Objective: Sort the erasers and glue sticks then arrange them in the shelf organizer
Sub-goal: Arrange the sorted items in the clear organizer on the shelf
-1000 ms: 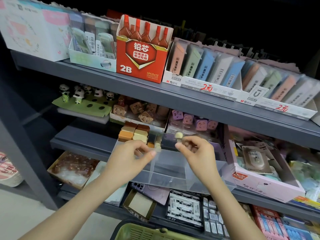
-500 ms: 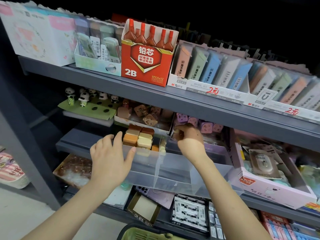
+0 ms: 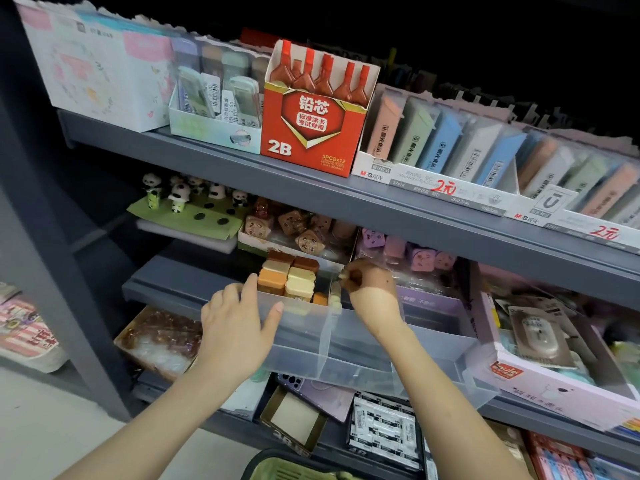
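Head view: your left hand [image 3: 239, 317], fingers spread, rests on the 9 o'clock wall of the organizer [image 3: 349, 355]. Your right hand [image 3: 372, 289] pinches a pale eraser [image 3: 343, 276] at 12 o'clock, beside the stacked erasers [image 3: 291, 277]. Lower it flush against its neighbours before releasing.

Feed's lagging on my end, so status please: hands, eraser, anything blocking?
Left hand rests on organizer. Right hand pinches eraser at organizer's back. Nothing blocking.
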`<state>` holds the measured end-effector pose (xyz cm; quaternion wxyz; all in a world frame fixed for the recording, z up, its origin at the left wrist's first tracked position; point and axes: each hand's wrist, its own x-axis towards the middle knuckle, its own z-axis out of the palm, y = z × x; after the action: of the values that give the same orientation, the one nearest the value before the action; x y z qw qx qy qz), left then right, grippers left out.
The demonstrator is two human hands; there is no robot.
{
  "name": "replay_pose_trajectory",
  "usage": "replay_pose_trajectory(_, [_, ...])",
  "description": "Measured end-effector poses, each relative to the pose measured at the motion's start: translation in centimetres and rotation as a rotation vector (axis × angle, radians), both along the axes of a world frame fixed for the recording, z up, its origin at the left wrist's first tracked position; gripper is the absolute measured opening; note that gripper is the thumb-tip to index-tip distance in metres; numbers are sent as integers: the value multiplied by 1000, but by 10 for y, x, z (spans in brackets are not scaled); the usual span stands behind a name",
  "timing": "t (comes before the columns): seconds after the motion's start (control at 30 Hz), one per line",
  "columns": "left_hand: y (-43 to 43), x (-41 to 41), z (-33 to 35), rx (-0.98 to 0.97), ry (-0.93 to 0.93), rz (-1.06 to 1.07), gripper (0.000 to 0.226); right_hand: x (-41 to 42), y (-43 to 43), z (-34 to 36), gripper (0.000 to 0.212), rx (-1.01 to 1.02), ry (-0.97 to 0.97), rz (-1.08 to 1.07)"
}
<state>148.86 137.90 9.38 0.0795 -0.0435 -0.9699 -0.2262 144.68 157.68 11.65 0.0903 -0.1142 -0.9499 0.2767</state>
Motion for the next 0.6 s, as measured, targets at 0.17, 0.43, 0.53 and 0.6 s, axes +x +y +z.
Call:
replay_pose_trajectory(0.17, [1,0,1,18,-14,-5,64,2,-2,-3,37,22,-52,44])
replay_pose_trajectory(0.43, [0,0,2,21,-28,-8,63,3,4,1,37,-102,-80,73])
replay_pose_trajectory(0.53, [0,0,2,25,-36,-12,64,6,6,2,34,-124,-57,58])
replay_pose_trajectory(0.6, [-1,-1,1,25,-38,-13,64,10,8,2,30,-132,-45,63])
